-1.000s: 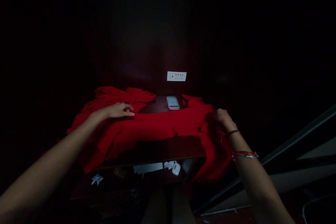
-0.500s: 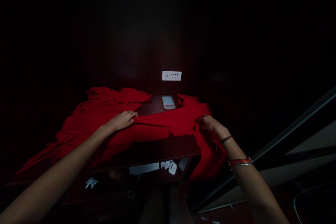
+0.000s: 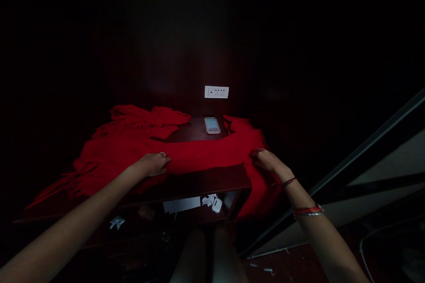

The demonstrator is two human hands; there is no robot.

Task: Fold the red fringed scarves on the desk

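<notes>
A red fringed scarf [image 3: 202, 154] lies in a long band across the dark wooden desk [image 3: 206, 181]. Its bunched, fringed part spreads over the left side, and another part hangs off the right end. My left hand [image 3: 155, 164], with a ring on one finger, is closed at the near edge of the band. At the right end, my right hand [image 3: 266, 159] is closed on the cloth, its fingertips partly hidden in shadow. Behind the band a phone [image 3: 212, 125] lies on the desktop, its screen blurred out.
A wall socket [image 3: 216, 92] is above the desk. The shelf below holds a white earbud case [image 3: 217, 205], crumpled tissue [image 3: 209, 200] and paper [image 3: 182, 204]. A slanted frame [image 3: 368, 139] stands at right; scraps [image 3: 268, 270] lie on the floor.
My left hand has moved down and slightly left, drawing the folded near edge of the scarf flatter and straighter. My right hand has stayed near the same place at the right end.
</notes>
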